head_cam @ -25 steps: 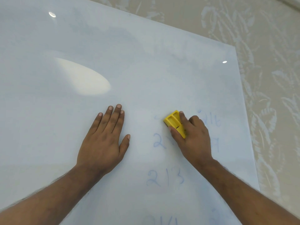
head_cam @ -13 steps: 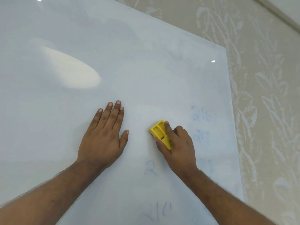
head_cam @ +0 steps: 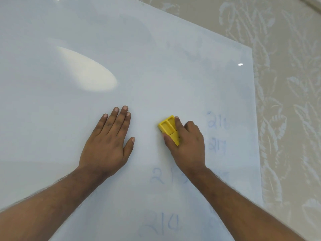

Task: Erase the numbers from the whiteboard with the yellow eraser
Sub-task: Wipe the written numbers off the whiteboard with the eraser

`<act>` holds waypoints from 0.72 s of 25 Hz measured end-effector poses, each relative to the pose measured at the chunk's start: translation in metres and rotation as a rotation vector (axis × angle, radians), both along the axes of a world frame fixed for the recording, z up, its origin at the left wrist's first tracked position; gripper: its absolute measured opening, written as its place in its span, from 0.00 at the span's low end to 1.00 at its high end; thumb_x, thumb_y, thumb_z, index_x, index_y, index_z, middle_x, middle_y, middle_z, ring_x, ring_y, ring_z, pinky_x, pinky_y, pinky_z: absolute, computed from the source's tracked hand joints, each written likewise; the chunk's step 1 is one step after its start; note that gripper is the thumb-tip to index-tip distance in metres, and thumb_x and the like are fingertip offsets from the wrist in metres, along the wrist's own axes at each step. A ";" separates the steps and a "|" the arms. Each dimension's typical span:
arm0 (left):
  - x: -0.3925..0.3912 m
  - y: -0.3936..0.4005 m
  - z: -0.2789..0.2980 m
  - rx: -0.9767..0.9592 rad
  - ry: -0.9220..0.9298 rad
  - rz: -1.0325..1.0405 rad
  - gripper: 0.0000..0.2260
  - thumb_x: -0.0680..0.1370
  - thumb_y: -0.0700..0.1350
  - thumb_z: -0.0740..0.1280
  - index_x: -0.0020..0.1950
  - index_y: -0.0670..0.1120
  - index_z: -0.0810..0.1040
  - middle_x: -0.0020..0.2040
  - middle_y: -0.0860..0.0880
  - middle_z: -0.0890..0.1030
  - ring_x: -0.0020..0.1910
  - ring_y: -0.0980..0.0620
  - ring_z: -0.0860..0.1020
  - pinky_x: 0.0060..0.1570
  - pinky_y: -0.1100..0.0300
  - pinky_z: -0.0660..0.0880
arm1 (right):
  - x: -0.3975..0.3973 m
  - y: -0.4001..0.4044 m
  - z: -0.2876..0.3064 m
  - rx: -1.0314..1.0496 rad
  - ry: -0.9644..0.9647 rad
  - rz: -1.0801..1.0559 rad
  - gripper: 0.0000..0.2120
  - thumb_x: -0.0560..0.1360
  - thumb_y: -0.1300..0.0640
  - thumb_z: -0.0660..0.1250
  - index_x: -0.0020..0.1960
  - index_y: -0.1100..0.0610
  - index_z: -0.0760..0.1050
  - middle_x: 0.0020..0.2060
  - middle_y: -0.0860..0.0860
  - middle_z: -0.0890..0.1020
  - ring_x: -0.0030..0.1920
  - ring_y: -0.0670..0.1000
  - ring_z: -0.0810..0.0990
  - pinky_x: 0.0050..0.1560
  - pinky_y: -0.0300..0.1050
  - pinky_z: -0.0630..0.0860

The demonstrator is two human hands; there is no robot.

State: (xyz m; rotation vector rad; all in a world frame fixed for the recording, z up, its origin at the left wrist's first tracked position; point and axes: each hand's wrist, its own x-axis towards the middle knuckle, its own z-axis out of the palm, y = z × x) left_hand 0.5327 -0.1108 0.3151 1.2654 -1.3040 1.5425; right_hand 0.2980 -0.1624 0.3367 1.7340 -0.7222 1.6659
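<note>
A large whiteboard (head_cam: 156, 58) fills most of the view. My right hand (head_cam: 188, 143) grips the yellow eraser (head_cam: 169, 128) and holds it against the board. My left hand (head_cam: 107, 145) lies flat on the board to the left, fingers straight and together. Faint blue numbers show on the board: 216 (head_cam: 218, 121) and 217 (head_cam: 217, 146) to the right of the eraser hand, 213 (head_cam: 165, 176) below it and partly hidden by my right wrist, and 214 (head_cam: 161, 225) near the bottom edge.
The board's right edge (head_cam: 255, 119) runs down the frame. Beyond it is a beige surface with a pale leaf pattern (head_cam: 286, 101). A bright glare patch (head_cam: 86, 73) sits on the board's upper left.
The blue number that was just under the eraser hand is gone. The eraser hand moved down and left, then back up a little. My left hand stayed in place.
</note>
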 end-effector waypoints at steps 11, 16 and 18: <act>-0.005 0.002 -0.012 0.033 0.017 0.025 0.31 0.84 0.55 0.51 0.82 0.39 0.55 0.84 0.44 0.54 0.83 0.47 0.53 0.81 0.48 0.52 | -0.070 -0.033 -0.046 -0.122 0.180 -0.085 0.28 0.78 0.40 0.58 0.68 0.59 0.74 0.38 0.53 0.71 0.37 0.55 0.70 0.35 0.47 0.69; -0.009 0.005 -0.021 0.058 0.027 0.042 0.31 0.84 0.55 0.51 0.82 0.40 0.54 0.84 0.44 0.54 0.83 0.48 0.52 0.81 0.49 0.51 | -0.054 -0.037 -0.005 -0.108 0.044 0.000 0.29 0.76 0.40 0.59 0.68 0.59 0.74 0.39 0.53 0.71 0.38 0.56 0.72 0.37 0.47 0.71; -0.008 0.005 -0.022 0.065 0.042 0.043 0.31 0.84 0.55 0.51 0.83 0.40 0.54 0.84 0.45 0.53 0.83 0.48 0.52 0.81 0.49 0.50 | -0.051 -0.040 -0.001 -0.109 0.014 0.019 0.29 0.76 0.40 0.59 0.69 0.59 0.73 0.40 0.53 0.70 0.39 0.55 0.72 0.38 0.47 0.71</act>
